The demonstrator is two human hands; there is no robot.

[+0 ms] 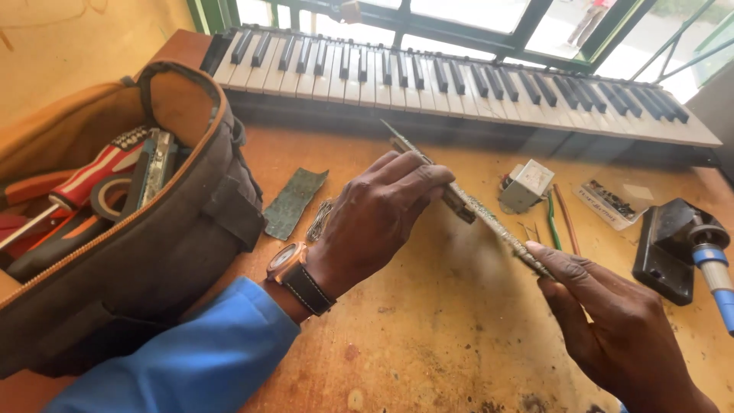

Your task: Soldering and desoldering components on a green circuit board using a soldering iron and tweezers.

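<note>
Blue sleeve (191,356) comes up from the bottom edge nearest me, ending at a wristwatch (294,271) with a dark strap. At far left I see an open tool bag (153,252) holding a red-handled screwdriver (95,174). Beside it a green circuit board scrap (294,201) lies flat on the worn yellow surface (428,336). My left hand (375,218) is clenched on a long narrow circuit board strip (478,210), held edge-up and slanting above the surface, in front of the keyboard (459,76). My right hand (612,321) grips the strip's lower end between fingertips. Behind it sits a small grey transformer (526,183), and at far right a soldering iron (715,264) rests on its black stand (669,248).
</note>
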